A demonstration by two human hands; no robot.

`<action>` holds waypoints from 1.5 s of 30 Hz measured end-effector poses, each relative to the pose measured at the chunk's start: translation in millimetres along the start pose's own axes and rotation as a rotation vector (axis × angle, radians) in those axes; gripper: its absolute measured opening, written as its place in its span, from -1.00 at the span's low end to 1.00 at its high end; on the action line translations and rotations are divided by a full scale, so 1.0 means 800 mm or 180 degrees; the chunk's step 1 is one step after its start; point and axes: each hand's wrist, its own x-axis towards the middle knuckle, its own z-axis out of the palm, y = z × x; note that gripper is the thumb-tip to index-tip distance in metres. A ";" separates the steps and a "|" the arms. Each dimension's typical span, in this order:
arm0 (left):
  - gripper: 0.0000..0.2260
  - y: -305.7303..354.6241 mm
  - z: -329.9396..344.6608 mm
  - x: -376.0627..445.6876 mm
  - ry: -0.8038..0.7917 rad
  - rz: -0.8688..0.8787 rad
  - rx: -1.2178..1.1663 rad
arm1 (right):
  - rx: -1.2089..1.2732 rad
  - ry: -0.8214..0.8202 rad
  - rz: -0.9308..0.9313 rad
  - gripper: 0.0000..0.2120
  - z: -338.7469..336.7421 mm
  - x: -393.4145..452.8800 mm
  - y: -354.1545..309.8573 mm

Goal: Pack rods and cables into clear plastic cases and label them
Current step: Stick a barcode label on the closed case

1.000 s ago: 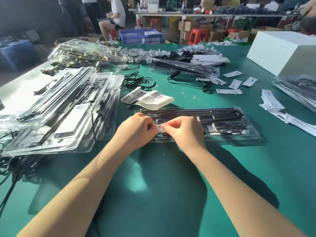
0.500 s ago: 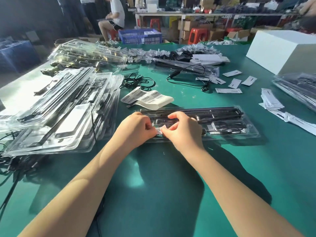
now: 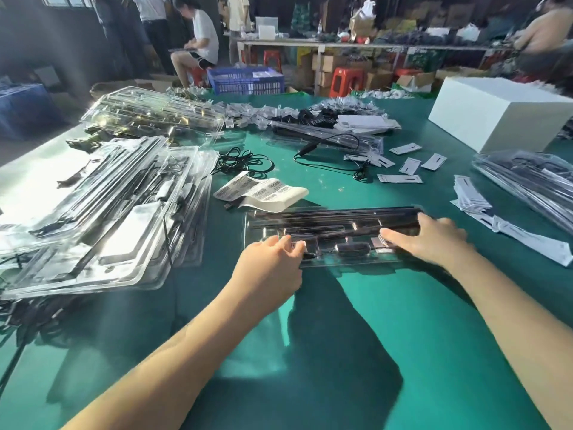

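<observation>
Clear, thin moulded plastic is what we have under both hands: a long flat transparent case (image 3: pixel 335 240) packed with black rods and a coiled black cable, lying crosswise on the green tabletop (image 3: pixel 341 352) at twelve o'clock from us, just beyond our wrists. Our left hand (image 3: pixel 273 268) holds the case's near left end, thumb and fingers curled onto its rim beside a small white barcode sticker (image 3: pixel 296 245). Our right hand (image 3: pixel 434 240) lies over the right end, fingers spread and bent over the lid; we cannot tell how much of that grip wraps the far edge.

We judge the case light but long, so it will likely flex and twist if lifted by one end; a hold at both ends suits it. Its glossy skin looks slippery, and the shell may pop open if squeezed hard. A white strip of barcode labels (image 3: pixel 263 193) lies at eleven o'clock, near the case, with a stack of filled clear cases (image 3: pixel 102 212) at nine o'clock.
</observation>
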 end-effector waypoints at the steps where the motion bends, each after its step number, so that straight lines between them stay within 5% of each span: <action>1: -0.61 0.005 0.001 0.001 -0.0023 -0.0028 -0.0181 | 0.0294 -0.0012 0.0003 -0.13 -0.007 0.008 0.014; 3: -0.53 0.008 0.003 0.004 -0.0055 -0.0040 -0.0437 | 0.0716 -0.0088 0.0050 -0.19 -0.021 0.015 0.031; 5: -0.53 0.004 0.006 0.005 -0.0006 0.0078 -0.0470 | 0.0045 0.0013 -0.0152 -0.17 -0.029 0.007 0.034; 7: -0.55 -0.003 0.012 0.006 0.0078 0.0162 -0.0482 | -0.0584 0.0445 -0.1003 -0.14 -0.028 -0.007 0.027; 10: -0.56 -0.011 0.019 0.011 0.0224 0.0209 -0.0408 | -0.0309 -0.0025 -0.2197 -0.11 0.002 -0.040 0.000; 16: -0.45 -0.012 0.003 0.004 0.0650 0.0073 -0.0711 | -0.0653 0.0559 -0.2174 -0.27 0.040 -0.050 -0.035; 20: -0.71 -0.018 0.002 0.004 0.0782 0.0153 -0.0890 | -0.1827 0.1022 -0.3259 -0.40 0.027 -0.039 -0.034; 26: -0.59 -0.022 0.000 0.006 0.0456 0.0184 -0.0769 | -0.2176 0.1394 -0.3838 -0.41 0.021 -0.025 -0.028; 30: -0.47 -0.026 0.006 0.005 0.0190 -0.0249 -0.0956 | -0.2042 0.1339 -0.3712 -0.47 0.021 -0.026 -0.025; 37: -0.24 -0.027 -0.003 0.002 0.0361 -0.1212 -0.2450 | -0.0864 0.1034 -0.3199 -0.44 0.023 -0.033 -0.018; 42: -0.46 -0.047 -0.025 0.019 0.0782 -0.2685 -0.5484 | -0.0820 0.0936 -0.3014 -0.46 0.024 -0.037 -0.021; 45: -0.53 -0.062 -0.028 0.021 0.0826 -0.3106 -0.6011 | -0.0782 0.1012 -0.2999 -0.47 0.025 -0.041 -0.020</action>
